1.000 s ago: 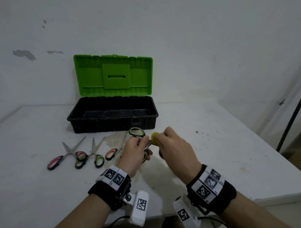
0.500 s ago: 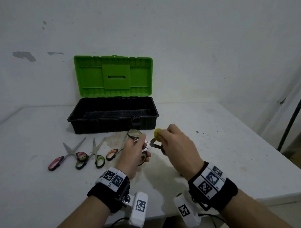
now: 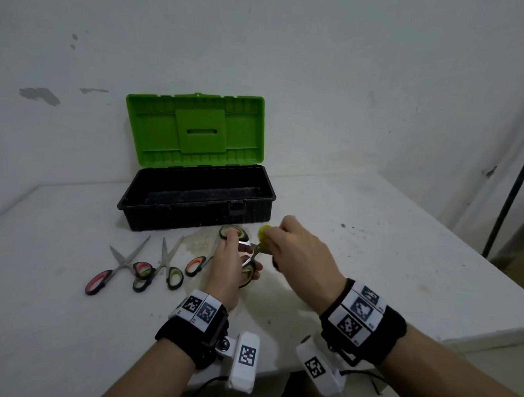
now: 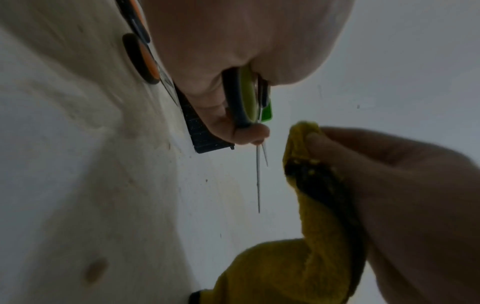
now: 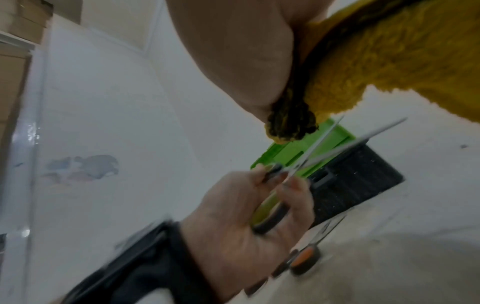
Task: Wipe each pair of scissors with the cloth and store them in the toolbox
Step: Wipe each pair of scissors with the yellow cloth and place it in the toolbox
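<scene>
My left hand [image 3: 228, 265] grips the green-handled scissors [image 3: 247, 251] by their handles, blades spread apart [image 5: 337, 146] and pointing right. My right hand [image 3: 294, 250] pinches the yellow cloth [image 3: 265, 231] bunched in its fingers, right at the blades; in the left wrist view the cloth [image 4: 311, 205] sits just beside the thin blade edges [image 4: 258, 174], contact unclear. The black toolbox [image 3: 195, 211] stands open behind the hands, its green lid [image 3: 195, 130] upright. Its inside looks bare.
Three more pairs lie on the white table [image 3: 371, 261] left of my hands: pink-handled scissors [image 3: 115, 267], green-handled scissors [image 3: 166, 266] and orange-handled scissors [image 3: 197, 264]. A dark pole [image 3: 510, 189] stands at the right. The table's front edge runs near my wrists.
The scissor blades have opened wider in my left hand. My right hand with the cloth has shifted up and right along the blades, away from the pivot.
</scene>
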`<state>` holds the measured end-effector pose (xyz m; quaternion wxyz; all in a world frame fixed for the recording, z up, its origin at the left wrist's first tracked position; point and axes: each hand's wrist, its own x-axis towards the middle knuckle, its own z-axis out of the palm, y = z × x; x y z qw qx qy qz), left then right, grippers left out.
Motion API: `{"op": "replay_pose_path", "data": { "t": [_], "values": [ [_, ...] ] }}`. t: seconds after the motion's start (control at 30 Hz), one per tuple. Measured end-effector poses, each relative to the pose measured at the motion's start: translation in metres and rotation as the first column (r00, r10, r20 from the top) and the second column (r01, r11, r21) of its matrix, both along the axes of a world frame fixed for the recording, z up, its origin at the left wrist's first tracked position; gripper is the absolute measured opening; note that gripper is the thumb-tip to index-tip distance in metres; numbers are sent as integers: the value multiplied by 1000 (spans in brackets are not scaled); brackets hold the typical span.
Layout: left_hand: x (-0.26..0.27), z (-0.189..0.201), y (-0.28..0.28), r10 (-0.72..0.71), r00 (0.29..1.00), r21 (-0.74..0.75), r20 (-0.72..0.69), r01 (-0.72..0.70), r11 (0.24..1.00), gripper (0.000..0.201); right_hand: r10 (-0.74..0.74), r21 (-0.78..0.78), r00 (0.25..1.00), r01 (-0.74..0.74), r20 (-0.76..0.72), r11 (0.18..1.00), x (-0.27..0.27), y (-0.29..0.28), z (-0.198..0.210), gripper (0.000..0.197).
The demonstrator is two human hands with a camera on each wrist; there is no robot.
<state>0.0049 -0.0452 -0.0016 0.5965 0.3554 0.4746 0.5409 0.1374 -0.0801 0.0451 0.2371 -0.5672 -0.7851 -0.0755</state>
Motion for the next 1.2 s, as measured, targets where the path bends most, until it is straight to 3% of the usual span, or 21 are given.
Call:
{"op": "replay_pose_path", "data": {
  "t": [0.23,0.4,0.53,0.7,0.83,1.0,1.2],
  "values": [
    [2,2,-3,-58,991,33,117,54,998,46,64,-53,995,-60,72,997,-23,-2,-5,8],
    [2,-6,-4,-47,999,54,-26,49,997,43,25,-135,989,-5,146,991,-14,-3,-3,7],
    [6,-4,-6,-139,990,38,-23,140,989,43,60,-130,989,-42,137,991,-23,-9,0,13],
    [3,-5,-3,-18,998,75,-63,22,997,43,56,-209,985,-21,163,978,-18,-7,5,13],
    [4,-7,0,31,995,64,-92,-25,998,43,-12,-160,996,26,90,987,-9,-4,5,4],
    [12,-13,-1,27,988,87,-151,-14,996,51,21,-172,992,0,123,985,-12,0,-4,4],
    [5,-13,-1,87,987,76,-132,-78,994,47,-64,-185,992,83,106,979,12,7,-4,19]
  ]
}}
